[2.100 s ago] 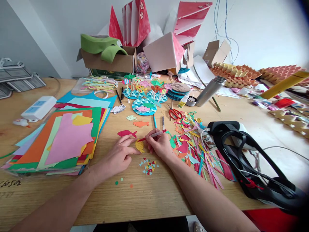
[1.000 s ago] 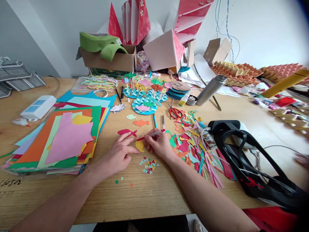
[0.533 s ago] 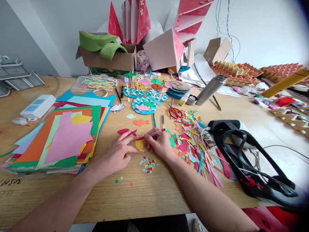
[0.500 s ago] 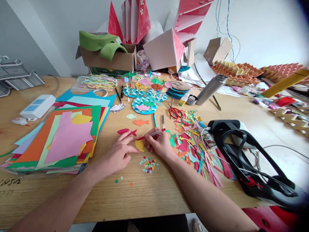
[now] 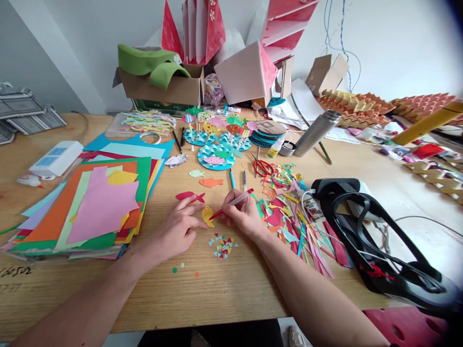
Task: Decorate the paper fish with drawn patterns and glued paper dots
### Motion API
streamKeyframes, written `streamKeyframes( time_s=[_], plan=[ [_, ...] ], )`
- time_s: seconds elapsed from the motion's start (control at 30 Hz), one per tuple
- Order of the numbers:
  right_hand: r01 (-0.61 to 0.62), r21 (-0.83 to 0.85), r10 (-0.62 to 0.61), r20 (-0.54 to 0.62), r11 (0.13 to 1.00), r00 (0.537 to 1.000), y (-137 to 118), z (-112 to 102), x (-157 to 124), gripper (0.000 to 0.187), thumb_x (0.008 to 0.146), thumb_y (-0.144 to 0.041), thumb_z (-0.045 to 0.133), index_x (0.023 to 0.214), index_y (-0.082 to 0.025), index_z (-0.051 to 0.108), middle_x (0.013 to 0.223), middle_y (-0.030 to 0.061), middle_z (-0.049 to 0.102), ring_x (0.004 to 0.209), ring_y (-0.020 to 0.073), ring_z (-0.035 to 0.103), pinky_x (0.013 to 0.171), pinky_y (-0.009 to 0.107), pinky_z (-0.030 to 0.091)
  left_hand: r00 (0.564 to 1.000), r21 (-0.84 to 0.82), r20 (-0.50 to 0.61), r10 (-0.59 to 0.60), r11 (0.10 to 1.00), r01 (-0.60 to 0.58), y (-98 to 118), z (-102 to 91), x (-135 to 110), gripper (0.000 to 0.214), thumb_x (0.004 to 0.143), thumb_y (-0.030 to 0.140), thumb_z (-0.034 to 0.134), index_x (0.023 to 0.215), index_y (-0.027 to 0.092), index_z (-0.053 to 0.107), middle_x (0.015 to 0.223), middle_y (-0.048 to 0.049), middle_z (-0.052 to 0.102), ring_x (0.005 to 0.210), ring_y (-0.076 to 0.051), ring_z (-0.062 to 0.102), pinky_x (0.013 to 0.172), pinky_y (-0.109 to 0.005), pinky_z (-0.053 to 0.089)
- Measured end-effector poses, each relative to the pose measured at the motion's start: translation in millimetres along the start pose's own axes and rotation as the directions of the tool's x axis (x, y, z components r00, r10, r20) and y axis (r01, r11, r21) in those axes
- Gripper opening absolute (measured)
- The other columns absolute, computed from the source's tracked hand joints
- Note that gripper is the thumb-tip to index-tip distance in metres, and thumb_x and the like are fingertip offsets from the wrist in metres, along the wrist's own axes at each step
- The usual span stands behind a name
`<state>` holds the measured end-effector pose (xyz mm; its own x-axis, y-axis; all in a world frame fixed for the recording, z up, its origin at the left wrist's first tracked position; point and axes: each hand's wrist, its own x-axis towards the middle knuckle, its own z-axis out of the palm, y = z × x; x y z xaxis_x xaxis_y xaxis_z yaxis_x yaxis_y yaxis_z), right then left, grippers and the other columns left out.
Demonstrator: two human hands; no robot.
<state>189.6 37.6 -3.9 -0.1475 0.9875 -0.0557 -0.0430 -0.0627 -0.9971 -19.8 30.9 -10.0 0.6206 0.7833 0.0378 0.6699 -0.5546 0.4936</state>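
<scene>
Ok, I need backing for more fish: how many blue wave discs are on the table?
3 blue wave discs: one back left, one back right, one in front. More may be hidden.

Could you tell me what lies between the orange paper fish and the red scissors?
The head view shows a blue pen and a slim pen there.

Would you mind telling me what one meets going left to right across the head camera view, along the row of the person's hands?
Stack of coloured paper, left hand, yellow paper fish, right hand holding a red-tipped pen, pile of paper scraps, black plastic object.
</scene>
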Motion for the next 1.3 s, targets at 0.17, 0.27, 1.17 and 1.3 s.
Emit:
streamKeyframes(
  time_s=[0.17,0.27,1.17,1.3],
  plan=[
    [-0.026,-0.018,0.026,-0.042,0.999,0.999,4.5,0.8,2.7,0.02,0.067,-0.032,0.067,0.067,-0.022,0.05,0.047,-0.004,0.059,0.038,0.0107,0.053,0.038,0.02,0.04,0.999,-0.001,-0.026,0.032,0.999,-0.032,2.8,-1.9,1.3,0.047,0.072,-0.005,0.045,0.089,0.023,0.079,0.139,-0.0058,0.061,0.145,-0.032,0.033,0.113,-0.057,0.04],
    [-0.038,-0.021,0.036,-0.085,0.999,0.996,7.4,-0.5,5.9,0.021,0.066,-0.033,0.069,0.069,-0.022,0.051,0.043,-0.0051,0.056,0.038,0.0126,0.055,0.039,0.021,0.042,0.998,0.012,-0.036,0.041,0.999,-0.041,5.1,-3.7,1.4,0.044,0.072,-0.004,0.045,0.088,0.02,0.077,0.136,-0.0076,0.063,0.145,-0.033,0.032,0.113,-0.058,0.039],
    [-0.083,-0.086,0.082,-0.02,0.993,0.996,7.0,-2.1,7.4,0.022,0.069,-0.034,0.069,0.071,-0.02,0.052,0.05,-0.0048,0.061,0.031,0.0108,0.052,0.032,0.02,0.036,0.995,0.009,0.04,0.091,0.996,-0.092,-3.4,-13.2,1.2,0.052,0.072,-0.004,0.05,0.095,0.033,0.08,0.143,-0.0025,0.056,0.143,-0.031,0.033,0.116,-0.058,0.034],
    [-0.064,-0.095,0.057,-0.081,0.993,0.995,8.2,-2.9,7.9,0.019,0.069,-0.03,0.066,0.069,-0.021,0.049,0.049,-0.0051,0.06,0.031,0.0102,0.052,0.031,0.019,0.034,0.992,0.019,0.048,0.114,0.993,-0.115,-3.7,-14.0,0.7,0.052,0.073,-0.004,0.049,0.095,0.032,0.079,0.138,-0.0029,0.06,0.139,-0.028,0.038,0.115,-0.056,0.036]
  ],
)
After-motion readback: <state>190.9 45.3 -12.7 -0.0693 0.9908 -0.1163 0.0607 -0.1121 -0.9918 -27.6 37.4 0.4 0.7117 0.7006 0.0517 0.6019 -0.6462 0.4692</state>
